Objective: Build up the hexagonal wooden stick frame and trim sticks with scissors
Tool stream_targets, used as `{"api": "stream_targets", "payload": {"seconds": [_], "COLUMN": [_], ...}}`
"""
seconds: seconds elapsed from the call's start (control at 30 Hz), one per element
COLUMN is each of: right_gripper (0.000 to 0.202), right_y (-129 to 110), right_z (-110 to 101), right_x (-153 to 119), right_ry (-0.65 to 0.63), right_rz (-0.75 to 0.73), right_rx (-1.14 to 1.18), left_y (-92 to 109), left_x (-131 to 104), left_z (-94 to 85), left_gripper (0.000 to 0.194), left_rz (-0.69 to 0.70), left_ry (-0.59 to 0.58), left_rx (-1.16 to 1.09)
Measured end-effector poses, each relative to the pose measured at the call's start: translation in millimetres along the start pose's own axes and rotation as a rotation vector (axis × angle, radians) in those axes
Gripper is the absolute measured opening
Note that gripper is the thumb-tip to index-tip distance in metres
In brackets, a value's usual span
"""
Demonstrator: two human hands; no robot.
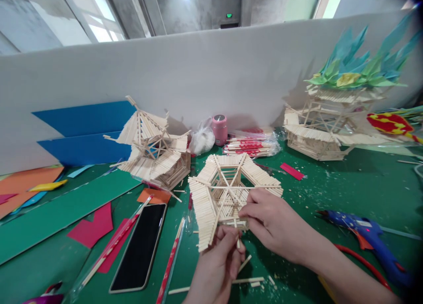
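Observation:
A six-sided model frame [228, 188] made of pale wooden sticks stands in front of me, with a slatted roof ring and sticks crossing at its middle. At its front edge, my left hand [216, 262] is closed, its fingers around a short wooden stick [238, 237]. My right hand [269, 222] reaches in from the right, thumb and index finger pinched at the same front gap. What lies between the right fingertips is too small to make out.
A blue glue gun [366, 231] lies right, near a red cable [363, 262]. Left are a phone [139, 249] and wrapped chopsticks [171, 260]. Behind stand two more stick models [155, 150], [317, 136], a pink jar [220, 130] and packed chopsticks [251, 144]. Stick offcuts [247, 280] lie in front.

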State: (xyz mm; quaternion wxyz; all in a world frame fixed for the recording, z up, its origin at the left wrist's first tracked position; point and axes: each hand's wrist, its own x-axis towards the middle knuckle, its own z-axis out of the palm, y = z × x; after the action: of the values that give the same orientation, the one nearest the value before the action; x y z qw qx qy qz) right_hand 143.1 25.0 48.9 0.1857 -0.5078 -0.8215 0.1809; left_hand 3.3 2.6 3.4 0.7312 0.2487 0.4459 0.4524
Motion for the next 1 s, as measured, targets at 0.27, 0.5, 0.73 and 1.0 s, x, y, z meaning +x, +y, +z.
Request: {"api": "stream_targets", "payload": {"seconds": [0.27,0.5,0.73,1.0], "right_gripper": [0.021,0.021,0.021,0.021], "right_y": [1.0,1.9,1.3,1.2], "right_z": [-0.6,0.3,-0.7,-0.8], "right_x": [0.1,-0.2,1.3,-0.1], "right_ry": [0.006,0.010,0.012,0.002], "right_rz": [0.000,-0.009,-0.003,-0.001], "right_rx": [-0.001,-0.003,0.004,0.002], "left_y": [-1.2,-1.2,-0.7,-0.2], "left_x": [-1.5,-1.5,0.0,-0.6], "left_z": [-0.8,-1.9,-0.7,-0.6], "left_gripper": [0.016,0.016,0.016,0.018], "left_rz": [-0.005,-0.009,-0.007,0.011], "left_ry": [0.001,0.008,0.022,0.014], "left_rx": [0.006,-0.004,0.018,0.031]}}
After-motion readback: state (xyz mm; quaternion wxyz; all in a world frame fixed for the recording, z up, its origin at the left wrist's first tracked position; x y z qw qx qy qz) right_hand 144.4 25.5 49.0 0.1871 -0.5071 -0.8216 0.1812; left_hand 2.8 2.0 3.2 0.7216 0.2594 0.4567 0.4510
